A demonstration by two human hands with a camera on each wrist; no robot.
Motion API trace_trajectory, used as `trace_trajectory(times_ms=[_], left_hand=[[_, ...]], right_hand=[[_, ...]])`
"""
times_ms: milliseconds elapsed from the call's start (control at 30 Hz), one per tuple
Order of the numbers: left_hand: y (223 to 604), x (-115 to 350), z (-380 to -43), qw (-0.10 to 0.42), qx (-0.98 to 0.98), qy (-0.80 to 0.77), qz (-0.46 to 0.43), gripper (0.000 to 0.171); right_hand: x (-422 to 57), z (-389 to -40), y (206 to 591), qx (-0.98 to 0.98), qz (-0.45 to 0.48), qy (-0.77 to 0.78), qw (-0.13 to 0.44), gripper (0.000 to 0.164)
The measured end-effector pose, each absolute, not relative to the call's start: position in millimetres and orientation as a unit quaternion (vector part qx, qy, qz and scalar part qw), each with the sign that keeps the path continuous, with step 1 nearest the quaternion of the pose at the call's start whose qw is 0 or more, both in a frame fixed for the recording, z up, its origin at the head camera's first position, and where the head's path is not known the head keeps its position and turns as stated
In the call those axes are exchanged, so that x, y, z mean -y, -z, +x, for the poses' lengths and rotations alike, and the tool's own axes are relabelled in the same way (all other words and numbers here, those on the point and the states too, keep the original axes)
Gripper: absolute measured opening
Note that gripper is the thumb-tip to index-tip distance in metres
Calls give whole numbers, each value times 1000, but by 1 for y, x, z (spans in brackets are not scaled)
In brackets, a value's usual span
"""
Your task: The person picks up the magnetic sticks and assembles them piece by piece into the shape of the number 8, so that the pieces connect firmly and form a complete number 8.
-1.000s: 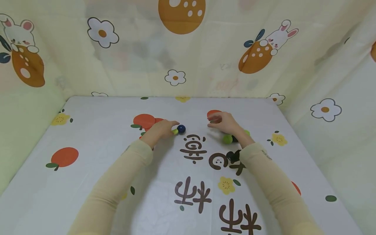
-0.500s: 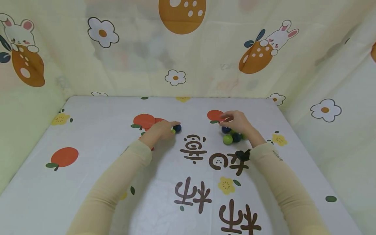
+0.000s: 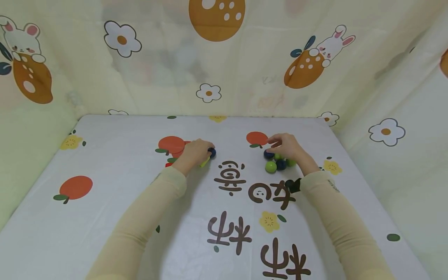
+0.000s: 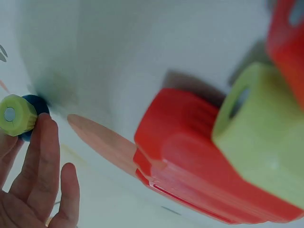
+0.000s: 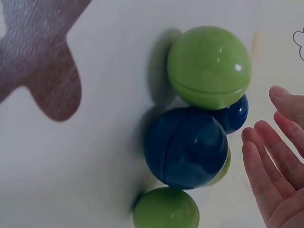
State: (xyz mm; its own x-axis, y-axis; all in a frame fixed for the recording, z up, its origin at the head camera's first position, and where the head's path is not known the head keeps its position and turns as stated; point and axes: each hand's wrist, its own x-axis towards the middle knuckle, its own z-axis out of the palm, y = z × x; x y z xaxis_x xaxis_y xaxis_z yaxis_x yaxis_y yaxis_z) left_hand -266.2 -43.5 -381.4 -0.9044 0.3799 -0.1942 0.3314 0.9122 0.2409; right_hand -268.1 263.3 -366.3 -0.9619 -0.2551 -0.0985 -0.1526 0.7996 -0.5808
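In the head view my left hand [image 3: 195, 153] holds a dark blue ball [image 3: 212, 152] at its fingertips. A yellow-green stick [image 4: 16, 115] with a silver disc in its end sits against the ball in the left wrist view. My right hand [image 3: 286, 147] hovers by a cluster of balls, its fingers loosely bent around nothing. That cluster has a light green ball [image 5: 209, 66], a dark blue ball [image 5: 186, 147], another green ball [image 5: 166, 211] and more partly hidden behind them. Right fingertips stay apart from the nearer balls in the right wrist view.
Close to the left wrist camera lie a red stick [image 4: 185, 152] and a yellow-green stick [image 4: 266, 137], mostly hidden by my left arm in the head view. A black device [image 3: 294, 184] sits at my right cuff. Printed fabric [image 3: 157, 77] walls in the white tabletop [image 3: 115, 155].
My right hand has moved rightward, uncovering the blue and green balls. The left hand has drawn the blue ball slightly left, and the yellow-green stick now points more toward me.
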Motion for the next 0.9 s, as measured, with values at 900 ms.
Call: trace_trajectory(times_ms=[900], left_hand=[[379,36,-268,105,-969,-154,161,26]], right_hand=[[-263,-274,371,-952,-106,259,125,37]])
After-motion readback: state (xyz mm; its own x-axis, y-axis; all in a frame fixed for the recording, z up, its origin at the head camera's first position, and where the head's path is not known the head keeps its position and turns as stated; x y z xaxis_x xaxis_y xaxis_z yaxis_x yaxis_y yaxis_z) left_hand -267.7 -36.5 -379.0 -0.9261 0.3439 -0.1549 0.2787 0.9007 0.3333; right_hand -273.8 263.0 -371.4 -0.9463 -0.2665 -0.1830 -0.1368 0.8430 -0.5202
